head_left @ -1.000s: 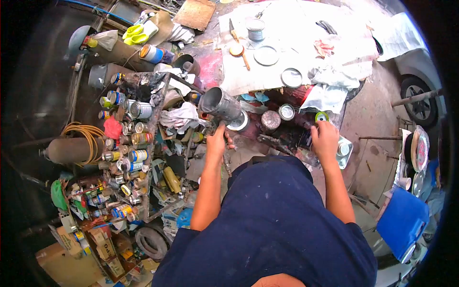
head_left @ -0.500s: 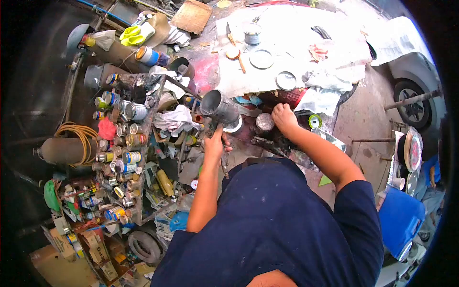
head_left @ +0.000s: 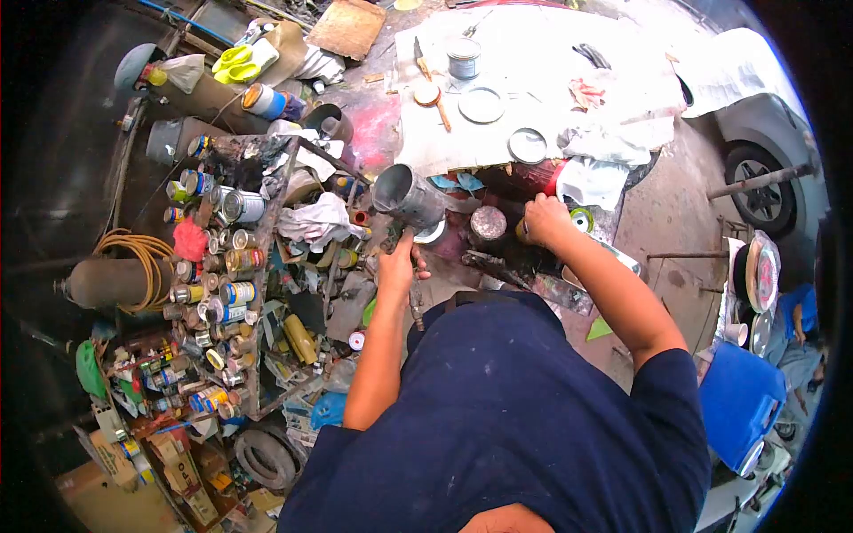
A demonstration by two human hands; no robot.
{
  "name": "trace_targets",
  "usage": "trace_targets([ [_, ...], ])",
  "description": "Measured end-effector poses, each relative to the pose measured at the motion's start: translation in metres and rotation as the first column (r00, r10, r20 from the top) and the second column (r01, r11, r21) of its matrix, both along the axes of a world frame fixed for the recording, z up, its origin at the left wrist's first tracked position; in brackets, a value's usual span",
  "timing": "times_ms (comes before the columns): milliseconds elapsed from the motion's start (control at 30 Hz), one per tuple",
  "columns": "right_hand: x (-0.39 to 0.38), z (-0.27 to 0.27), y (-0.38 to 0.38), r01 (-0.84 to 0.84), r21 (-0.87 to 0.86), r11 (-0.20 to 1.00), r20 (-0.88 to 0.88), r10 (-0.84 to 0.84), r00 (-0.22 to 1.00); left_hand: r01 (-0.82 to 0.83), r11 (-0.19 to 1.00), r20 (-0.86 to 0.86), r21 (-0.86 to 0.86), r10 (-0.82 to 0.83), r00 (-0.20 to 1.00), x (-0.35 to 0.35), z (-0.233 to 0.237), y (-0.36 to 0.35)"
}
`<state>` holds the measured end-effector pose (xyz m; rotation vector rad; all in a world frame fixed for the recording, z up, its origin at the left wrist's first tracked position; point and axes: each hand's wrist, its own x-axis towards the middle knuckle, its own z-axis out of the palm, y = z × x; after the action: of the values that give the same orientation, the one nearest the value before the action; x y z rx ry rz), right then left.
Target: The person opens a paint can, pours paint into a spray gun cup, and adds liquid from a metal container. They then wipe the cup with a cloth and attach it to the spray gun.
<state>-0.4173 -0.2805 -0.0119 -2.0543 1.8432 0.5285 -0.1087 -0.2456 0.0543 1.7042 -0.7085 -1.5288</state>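
Note:
My left hand is wrapped round the grip of a spray gun, which carries a large, dark metal cup with its open mouth facing up. Just behind the cup, part of a white round rim shows. My right hand reaches beneath the table's front edge, its fingers curled down; something brownish is at the fingertips, too hidden to name. To the left of that hand stands a paint-crusted can. A green-rimmed can is close by on its right.
Ahead, a paper-covered table bears a grey can, round lids and a brush. A rack crowded with paint cans stands left. At right are a blue container, a parked car and another person.
My right hand has shifted right and slightly down, and a brownish thing now shows at its fingertips. My left hand keeps holding the spray gun in nearly the same place.

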Motion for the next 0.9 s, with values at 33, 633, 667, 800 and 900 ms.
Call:
trace_targets([
  [33, 0.001, 0.001, 0.000, 0.011, 0.016, 1.000, 0.004, -0.011, 1.000, 0.002, 1.000, -0.003, -0.005, -0.002, 1.000, 0.000, 0.000, -0.001],
  [633, -0.034, 0.037, -0.019, 0.266, 0.272, 0.925, 0.759, -0.377, 0.531, -0.034, 0.999, -0.014, -0.019, 0.033, 0.999, 0.009, -0.006, 0.001],
  [667, -0.033, 0.045, -0.021, 0.249, 0.391, 0.886, 0.788, -0.462, 0.407, -0.044, 0.999, -0.010, -0.002, 0.044, 0.999, 0.009, -0.007, 0.000],
  [800, -0.018, 0.039, -0.029, 0.101, 0.910, 0.402, 0.406, -0.913, -0.023, -0.038, 0.999, 0.008, 0.014, 0.038, 0.999, 0.008, -0.008, 0.000],
  [900, -0.015, 0.031, -0.030, 0.116, 0.871, 0.478, 0.471, -0.878, 0.079, -0.042, 0.999, -0.002, 0.022, 0.042, 0.999, 0.007, -0.009, 0.000],
])
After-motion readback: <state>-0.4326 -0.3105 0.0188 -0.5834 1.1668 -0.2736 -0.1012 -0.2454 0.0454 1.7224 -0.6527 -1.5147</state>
